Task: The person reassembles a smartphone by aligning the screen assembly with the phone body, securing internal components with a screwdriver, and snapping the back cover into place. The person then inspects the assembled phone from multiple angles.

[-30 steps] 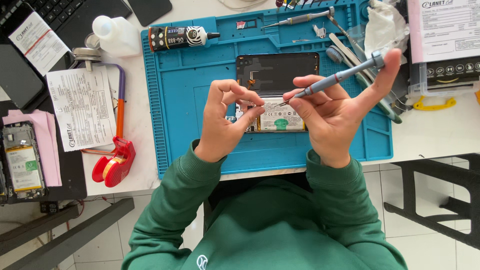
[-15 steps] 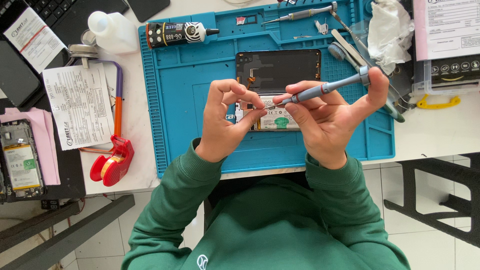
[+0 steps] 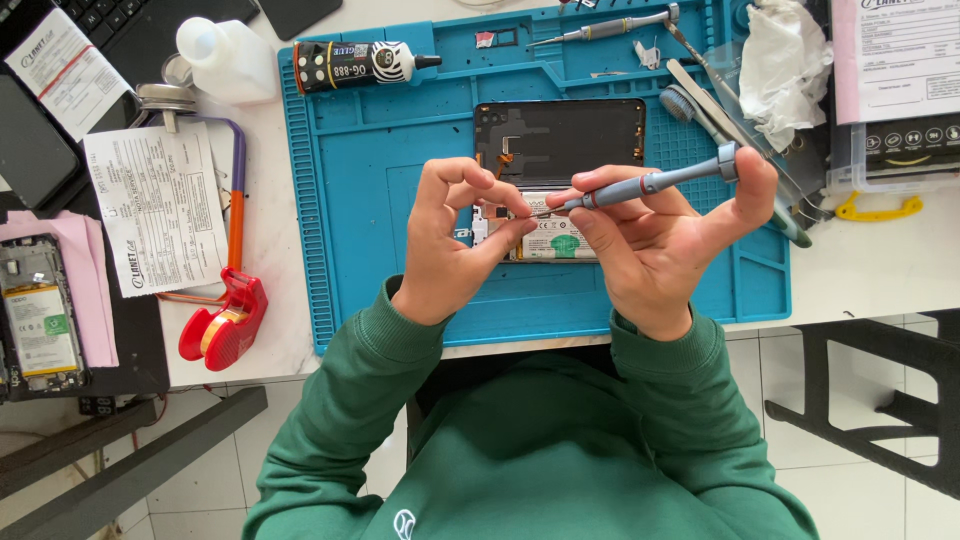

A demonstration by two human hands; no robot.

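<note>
Grey precision screwdriver (image 3: 650, 183) with a slim metal shaft is what you hold in your right hand (image 3: 660, 235), raised just above the middle of the blue silicone work mat (image 3: 380, 190). From the head camera, the fingers of that hand are closed round the barrel, with one fingertip resting on the swivel cap at its far end, a hold that looks meant to let the tool spin under light pressure. Its tip points left, into your left hand (image 3: 450, 245). The fingers of the left hand are pinched nearly shut at the tip; whether a small screw sits between them is too small to tell. Held this close together, the two hands steady each other.

Beneath them, on the mat's centre, lies the opened black smartphone (image 3: 560, 140), back cover off and its battery showing. Along the mat's far edge rest a black tube of glue (image 3: 360, 63) and a second grey screwdriver (image 3: 610, 27), within easy reach. Off the mat, near the left edge of the bench, lie a printed paper sheet (image 3: 155, 205) and a red tape dispenser (image 3: 225, 320).
</note>
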